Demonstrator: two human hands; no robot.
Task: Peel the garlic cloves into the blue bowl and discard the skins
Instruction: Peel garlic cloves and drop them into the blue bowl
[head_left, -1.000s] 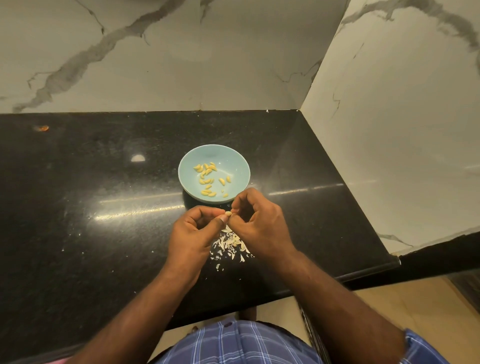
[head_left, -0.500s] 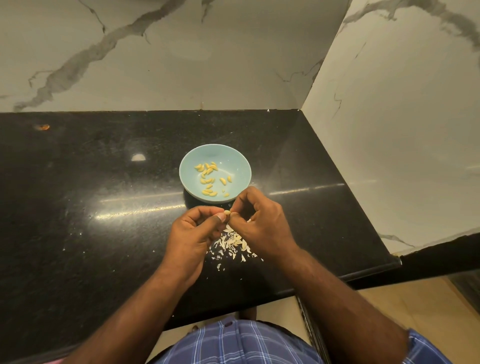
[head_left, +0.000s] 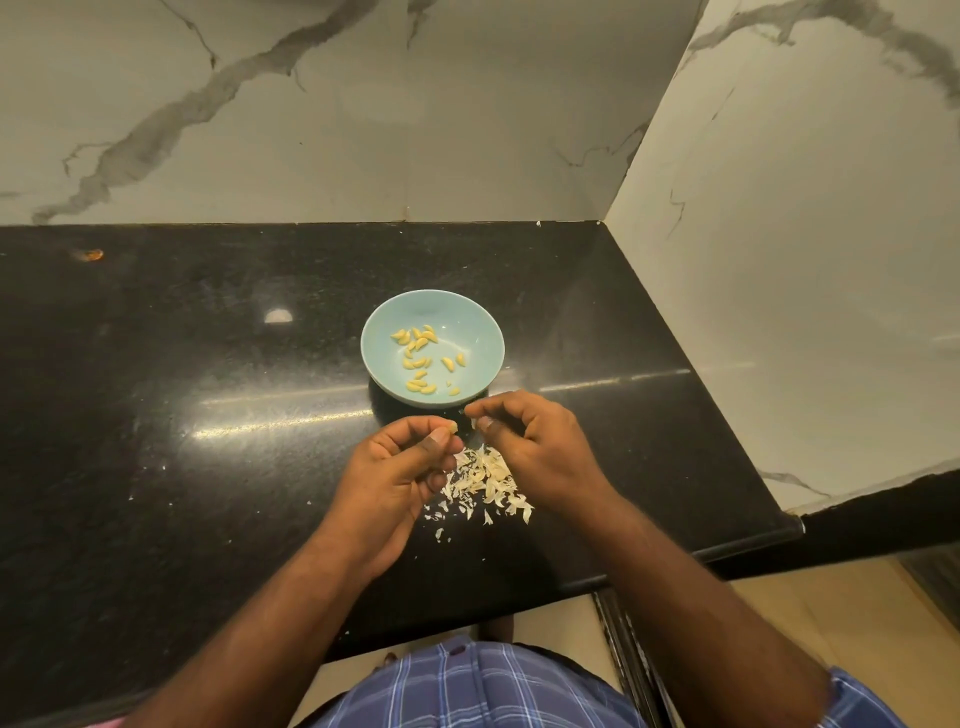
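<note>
left hand (head_left: 400, 462) pinched a garlic clove (head_left: 453, 427), right hand (head_left: 524, 441) pinched a bit of skin (head_left: 473, 423); blue bowl (head_left: 467, 322) w/ peeled cloves (head_left: 423, 358) mid-bench, skins pile (head_left: 485, 480) near front edge

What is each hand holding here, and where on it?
The left hand pinches a garlic clove at its lower end, the tip poking out. The right hand pinches a scrap of skin by its upper edge.
</note>
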